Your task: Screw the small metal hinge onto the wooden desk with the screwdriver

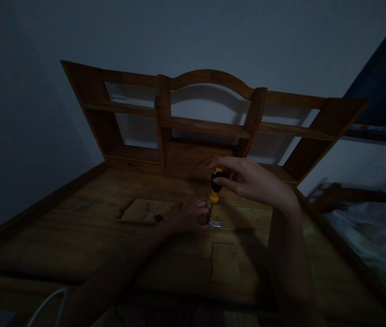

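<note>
My right hand [243, 179] is wrapped from above around the yellow and black handle of a screwdriver [214, 195]. The screwdriver stands almost upright, its shaft pointing down at a small silver metal hinge [215, 224]. My left hand [191, 215] rests low on the boards, fingers curled and thumb close to the hinge's left end, beside the shaft tip. What lies between those fingers is hidden. Under the hinge is a light wooden board [243, 218]. A second board [141, 211], with a dark ragged patch, lies left of my left hand.
A small wooden piece with holes [225, 263] lies nearer on the wooden desktop [87, 245]. Thin metal bits [80, 207] lie at left. A wooden shelf unit [206, 128] stands at the back. Plastic-wrapped items [377, 236] are on the right; a white cable [47, 299] is at lower left.
</note>
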Demonstrator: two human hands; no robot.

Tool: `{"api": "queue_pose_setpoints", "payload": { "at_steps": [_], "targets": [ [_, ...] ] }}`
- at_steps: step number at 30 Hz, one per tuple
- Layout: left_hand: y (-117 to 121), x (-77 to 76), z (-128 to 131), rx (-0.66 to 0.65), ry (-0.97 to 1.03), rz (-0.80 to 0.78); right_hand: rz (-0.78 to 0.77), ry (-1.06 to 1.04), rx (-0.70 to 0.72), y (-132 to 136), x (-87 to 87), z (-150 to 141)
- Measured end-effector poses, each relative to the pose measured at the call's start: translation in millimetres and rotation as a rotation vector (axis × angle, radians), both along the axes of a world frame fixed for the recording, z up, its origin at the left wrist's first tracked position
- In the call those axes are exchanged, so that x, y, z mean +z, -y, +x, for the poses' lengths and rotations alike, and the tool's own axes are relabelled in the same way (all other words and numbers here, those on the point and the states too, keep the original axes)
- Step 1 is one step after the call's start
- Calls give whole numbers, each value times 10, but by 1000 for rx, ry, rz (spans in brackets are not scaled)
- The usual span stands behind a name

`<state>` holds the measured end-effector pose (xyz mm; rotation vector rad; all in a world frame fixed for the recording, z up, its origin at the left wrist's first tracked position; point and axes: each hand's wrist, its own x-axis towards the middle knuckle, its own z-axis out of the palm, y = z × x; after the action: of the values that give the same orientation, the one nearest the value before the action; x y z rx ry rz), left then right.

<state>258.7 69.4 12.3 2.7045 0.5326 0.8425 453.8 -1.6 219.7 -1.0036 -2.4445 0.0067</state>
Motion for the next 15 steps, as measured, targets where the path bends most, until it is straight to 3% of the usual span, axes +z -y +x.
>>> {"api": "queue_pose_setpoints", "payload": {
  "at_steps": [15],
  "targets": [
    [1,19,-7,-18,8,-22,-47,17,39,35,10,41]
  ]
}}
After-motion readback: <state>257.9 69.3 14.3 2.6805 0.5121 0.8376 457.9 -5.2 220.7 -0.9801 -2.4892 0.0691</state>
